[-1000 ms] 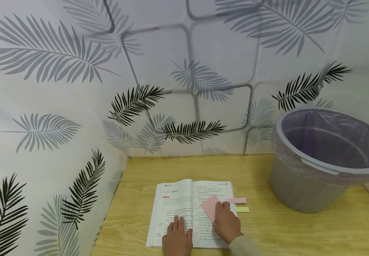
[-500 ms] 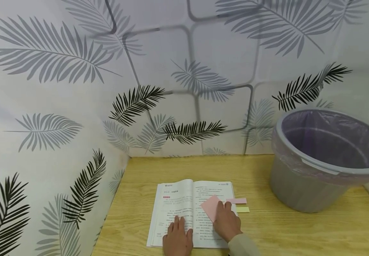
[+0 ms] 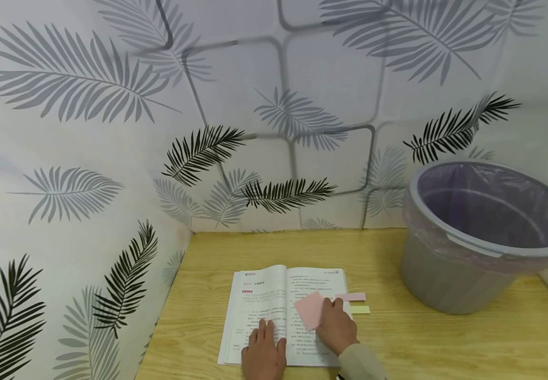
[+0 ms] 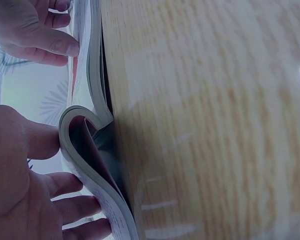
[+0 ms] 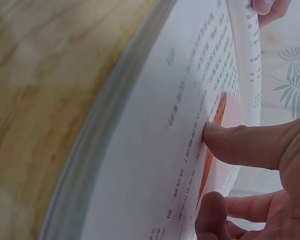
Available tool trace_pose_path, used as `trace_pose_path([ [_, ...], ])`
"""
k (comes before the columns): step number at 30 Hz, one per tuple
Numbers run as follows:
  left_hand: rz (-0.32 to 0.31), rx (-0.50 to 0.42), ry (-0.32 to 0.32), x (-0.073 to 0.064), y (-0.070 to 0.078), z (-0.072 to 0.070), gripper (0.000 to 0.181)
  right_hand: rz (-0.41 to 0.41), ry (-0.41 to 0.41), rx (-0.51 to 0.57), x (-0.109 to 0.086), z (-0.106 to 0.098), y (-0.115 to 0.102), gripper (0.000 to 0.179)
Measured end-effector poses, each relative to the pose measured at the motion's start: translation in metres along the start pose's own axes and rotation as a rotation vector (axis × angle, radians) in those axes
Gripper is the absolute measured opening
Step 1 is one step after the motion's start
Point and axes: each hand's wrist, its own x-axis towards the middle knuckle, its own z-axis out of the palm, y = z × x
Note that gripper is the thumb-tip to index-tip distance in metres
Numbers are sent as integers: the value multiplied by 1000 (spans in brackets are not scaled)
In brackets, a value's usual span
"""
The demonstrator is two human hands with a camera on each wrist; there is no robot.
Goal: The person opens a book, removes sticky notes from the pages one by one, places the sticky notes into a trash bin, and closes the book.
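Note:
An open book (image 3: 255, 295) lies on the table, its printed pages facing up. My left hand (image 3: 264, 351) rests with extended fingers on the lower left page; in the left wrist view, the left hand (image 4: 50, 185) presses near the curved pages by the spine. On the right page, my right hand (image 3: 337, 328) holds a pink sticky note pad (image 3: 309, 310) by its right side. The right wrist view shows the right thumb (image 5: 240, 140) and fingers about the pad, whose side (image 5: 210, 160) looks orange. Part of the pad is hidden under the hand.
Pink (image 3: 353, 297) and yellow (image 3: 360, 310) paper tabs stick out past the book's right edge. A grey bin (image 3: 450, 279) with a thin purple liner stands on the wooden table (image 3: 207, 253) at right. A leaf-patterned wall covering (image 3: 274, 158) rises behind.
The pink pad has shifted slightly left and turned a little on the page with my right hand at it. My left hand has stayed in place.

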Motion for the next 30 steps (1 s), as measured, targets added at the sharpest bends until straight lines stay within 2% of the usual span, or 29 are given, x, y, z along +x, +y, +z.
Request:
trace_pose_path([
  [6, -3, -3, -9, 1, 0, 0, 54, -13, -31, 24, -1, -2, 0, 41],
  [13, -10, -7, -1, 1, 1, -1, 54, -43, -38, 26, -3, -3, 0, 35],
  [16, -13, -9, -5, 1, 2, -1, 54, -24, -49, 22, -2, -2, -1, 33],
  [23, -19, -7, -26, 4, 1, -2, 55, 40, 15, 30, 5, 6, -5, 59],
  [25, -21, -7, -34, 4, 1, -3, 55, 44, 33, 31, 7, 9, -5, 62],
  [30, -31, -1, -51, 3, 2, -3, 54, 55, 19, 36, 10, 9, -8, 63],
])
